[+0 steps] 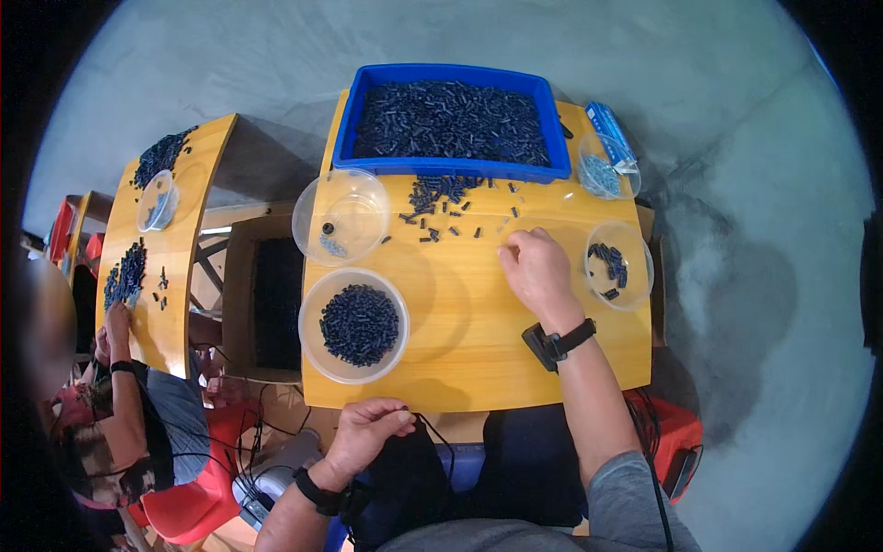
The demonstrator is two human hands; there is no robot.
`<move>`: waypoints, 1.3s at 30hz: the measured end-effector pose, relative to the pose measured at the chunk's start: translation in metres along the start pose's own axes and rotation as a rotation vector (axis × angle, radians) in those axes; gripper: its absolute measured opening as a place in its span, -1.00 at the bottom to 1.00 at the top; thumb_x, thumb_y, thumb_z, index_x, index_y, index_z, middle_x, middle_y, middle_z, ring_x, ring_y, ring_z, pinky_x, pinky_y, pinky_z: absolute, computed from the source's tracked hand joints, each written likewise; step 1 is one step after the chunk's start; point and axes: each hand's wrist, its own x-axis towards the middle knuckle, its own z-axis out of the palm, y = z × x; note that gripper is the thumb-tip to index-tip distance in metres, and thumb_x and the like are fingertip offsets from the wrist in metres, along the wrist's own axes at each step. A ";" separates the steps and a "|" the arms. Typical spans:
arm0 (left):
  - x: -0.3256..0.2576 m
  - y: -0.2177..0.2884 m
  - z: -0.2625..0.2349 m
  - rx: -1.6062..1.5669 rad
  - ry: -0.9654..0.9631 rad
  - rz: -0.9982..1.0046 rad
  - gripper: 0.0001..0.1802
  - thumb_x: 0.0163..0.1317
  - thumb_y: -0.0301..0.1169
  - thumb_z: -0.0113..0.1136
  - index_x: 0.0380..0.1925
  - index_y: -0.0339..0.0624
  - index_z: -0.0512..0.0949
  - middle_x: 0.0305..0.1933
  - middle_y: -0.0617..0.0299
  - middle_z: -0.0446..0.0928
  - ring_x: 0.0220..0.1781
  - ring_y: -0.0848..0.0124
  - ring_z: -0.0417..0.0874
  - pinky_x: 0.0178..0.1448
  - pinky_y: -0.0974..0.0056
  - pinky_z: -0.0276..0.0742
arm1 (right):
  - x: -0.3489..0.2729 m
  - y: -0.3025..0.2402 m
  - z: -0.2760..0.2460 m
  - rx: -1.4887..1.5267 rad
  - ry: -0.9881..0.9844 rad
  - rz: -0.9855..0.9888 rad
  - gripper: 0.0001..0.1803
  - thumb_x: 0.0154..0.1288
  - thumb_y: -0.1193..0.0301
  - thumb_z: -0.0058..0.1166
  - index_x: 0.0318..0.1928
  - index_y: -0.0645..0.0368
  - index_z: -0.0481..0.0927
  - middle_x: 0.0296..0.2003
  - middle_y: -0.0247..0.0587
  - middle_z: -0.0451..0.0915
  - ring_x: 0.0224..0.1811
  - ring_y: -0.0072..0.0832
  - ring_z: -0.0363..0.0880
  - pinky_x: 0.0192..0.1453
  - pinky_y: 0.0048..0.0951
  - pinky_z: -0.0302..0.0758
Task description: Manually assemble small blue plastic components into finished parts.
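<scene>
At the far left I see another person [120,432] at a second wooden table [184,304], one hand near a heap of small dark parts; this is apart from my own work.

My left hand [368,432] rests at the near edge of my table [478,359], below and a little right of the full bowl. Its fingers are curled and pinch a thin black cable [440,440] that runs down to my lap; it holds none of the parts.

Just above that hand stands the round clear bowl [354,324] with a good heap of small dark tubes inside. Behind it is a second clear bowl [340,217], nearly bare, with only a ring and a few bits.

Farther back, the blue tray [452,120] is filled with the same dark tubes, and a loose scatter of them [441,207] lies on the table in front of it, up and to the left of my right hand.

My right hand [538,269] lies palm down on the wood with fingertips drawn together at the edge of this scatter. Whether a tube is already between them, I cannot tell. Just right of it is a small bowl [618,265] with only a few tubes.

I judge the sorting is partly done: one bowl has plenty, but the tray is full and much remains.
</scene>
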 end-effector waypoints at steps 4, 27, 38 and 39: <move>-0.001 0.000 0.000 0.003 -0.011 -0.010 -0.88 0.22 -0.57 0.15 -0.25 -0.36 0.57 -0.30 0.10 0.63 -0.30 0.38 0.67 -0.19 0.36 0.62 | 0.003 0.001 0.005 -0.013 -0.022 -0.016 -0.88 0.12 0.41 0.09 -0.43 0.19 0.58 -0.45 -0.02 0.51 -0.38 -0.09 0.55 -0.30 -0.14 0.49; -0.018 0.018 0.016 0.136 -0.040 0.350 -0.84 0.20 -0.59 0.18 -0.21 -0.30 0.62 -0.24 0.16 0.64 -0.24 0.45 0.64 -0.10 0.40 0.59 | -0.105 -0.100 -0.041 1.043 -0.666 -0.069 -0.88 0.24 0.65 -0.04 -0.24 0.34 0.55 -0.46 -0.17 0.58 -0.45 -0.53 0.60 -0.39 -0.54 0.52; -0.024 0.020 0.021 0.163 -0.013 0.295 -0.87 0.16 -0.59 0.23 -0.27 -0.32 0.63 -0.31 0.23 0.64 -0.27 0.56 0.61 -0.15 0.46 0.54 | -0.117 -0.104 -0.040 1.183 -0.721 0.106 -0.91 0.27 0.60 0.00 -0.27 0.32 0.57 -0.48 -0.24 0.57 -0.48 -0.60 0.58 -0.40 -0.59 0.51; -0.024 0.022 0.021 0.175 -0.015 0.299 -0.88 0.16 -0.59 0.23 -0.28 -0.32 0.63 -0.31 0.24 0.64 -0.28 0.56 0.60 -0.15 0.46 0.54 | -0.117 -0.103 -0.039 1.184 -0.724 0.108 -0.91 0.27 0.60 0.00 -0.27 0.32 0.57 -0.48 -0.24 0.57 -0.48 -0.60 0.58 -0.40 -0.59 0.51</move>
